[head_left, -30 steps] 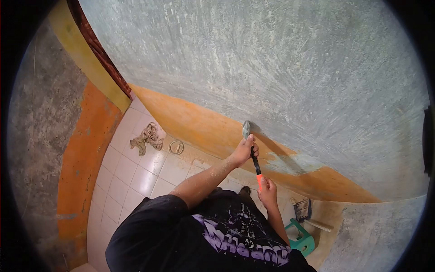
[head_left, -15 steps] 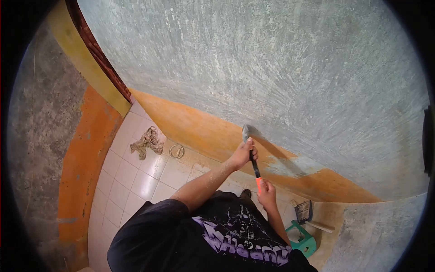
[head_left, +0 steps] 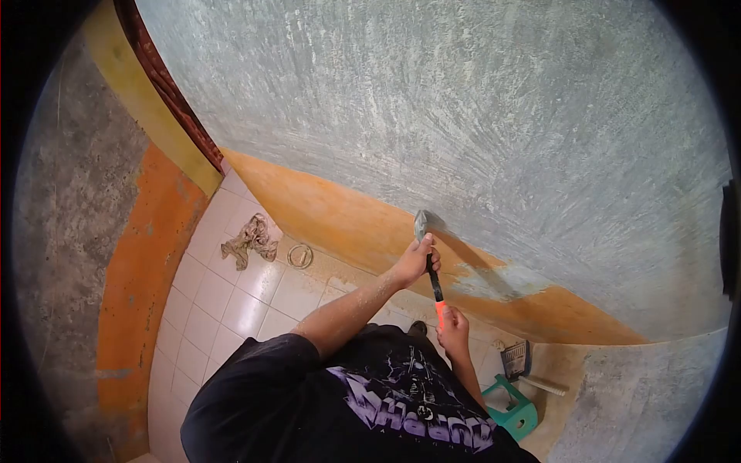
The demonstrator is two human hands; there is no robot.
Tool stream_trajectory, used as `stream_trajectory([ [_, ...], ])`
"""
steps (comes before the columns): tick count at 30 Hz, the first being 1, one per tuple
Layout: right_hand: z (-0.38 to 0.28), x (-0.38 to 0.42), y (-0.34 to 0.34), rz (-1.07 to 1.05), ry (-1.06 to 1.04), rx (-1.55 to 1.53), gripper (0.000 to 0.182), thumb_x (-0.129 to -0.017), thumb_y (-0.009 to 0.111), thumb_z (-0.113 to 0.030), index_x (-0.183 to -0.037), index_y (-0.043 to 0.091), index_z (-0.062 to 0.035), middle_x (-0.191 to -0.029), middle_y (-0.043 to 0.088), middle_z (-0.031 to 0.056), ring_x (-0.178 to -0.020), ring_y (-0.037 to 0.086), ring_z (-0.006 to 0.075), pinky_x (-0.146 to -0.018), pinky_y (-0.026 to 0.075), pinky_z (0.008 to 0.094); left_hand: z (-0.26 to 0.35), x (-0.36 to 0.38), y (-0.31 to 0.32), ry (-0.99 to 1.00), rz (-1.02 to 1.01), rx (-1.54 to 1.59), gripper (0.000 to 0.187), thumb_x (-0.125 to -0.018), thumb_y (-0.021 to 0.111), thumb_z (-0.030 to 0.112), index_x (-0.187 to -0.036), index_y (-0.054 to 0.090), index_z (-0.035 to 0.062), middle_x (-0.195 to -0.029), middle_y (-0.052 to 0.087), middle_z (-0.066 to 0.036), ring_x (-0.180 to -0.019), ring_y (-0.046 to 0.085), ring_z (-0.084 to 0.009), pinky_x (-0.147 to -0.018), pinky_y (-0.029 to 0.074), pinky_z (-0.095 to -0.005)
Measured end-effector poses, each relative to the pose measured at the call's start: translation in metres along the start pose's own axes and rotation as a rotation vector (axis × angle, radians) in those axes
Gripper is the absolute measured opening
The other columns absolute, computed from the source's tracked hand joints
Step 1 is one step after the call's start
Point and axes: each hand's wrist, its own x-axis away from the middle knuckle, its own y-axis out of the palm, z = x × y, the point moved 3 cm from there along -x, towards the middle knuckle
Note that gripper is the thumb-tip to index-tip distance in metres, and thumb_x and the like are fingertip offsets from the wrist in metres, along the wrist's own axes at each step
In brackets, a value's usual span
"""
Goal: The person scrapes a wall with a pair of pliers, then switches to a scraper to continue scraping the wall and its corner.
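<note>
A long-handled tool (head_left: 434, 279) with a black shaft, an orange grip and a grey head is in both my hands. My left hand (head_left: 417, 259) is wrapped round the black shaft just below the head. Lower down, my right hand (head_left: 454, 327) holds the orange grip. The grey head is up against the wall (head_left: 478, 131), near the line where its scraped grey surface meets the orange band (head_left: 332, 202). Its working edge is too small to make out. A shadow of the tool falls to its right.
On the tiled floor (head_left: 247, 312) lie a crumpled cloth (head_left: 251, 241) and a ring-shaped item (head_left: 299, 256). At the lower right are a green stool (head_left: 515, 417) and a dark basket-like item (head_left: 516, 359). An orange and grey wall (head_left: 147, 270) stands on the left.
The tool's head has tilted slightly and sits a little higher against the wall. Both hands keep their hold and have barely moved.
</note>
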Motion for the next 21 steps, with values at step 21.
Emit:
stream_trajectory([
  [21, -0.038, 0.015, -0.019, -0.362, 0.143, -0.161, 0.032, -0.104, 0.045, -0.036, -0.119, 0.051, -0.0082, -0.058, 0.043, 0.0002, -0.040, 0.040, 0.0078, -0.036, 0.029, 0.0227, 0.000, 0.002, 0.035, 0.044, -0.018, 0.067, 0.040, -0.104, 0.031, 0.050, -0.108, 0.037, 0.0102, -0.075, 0.043, -0.004, -0.067, 0.047, -0.0183, -0.069, 0.046, -0.0376],
])
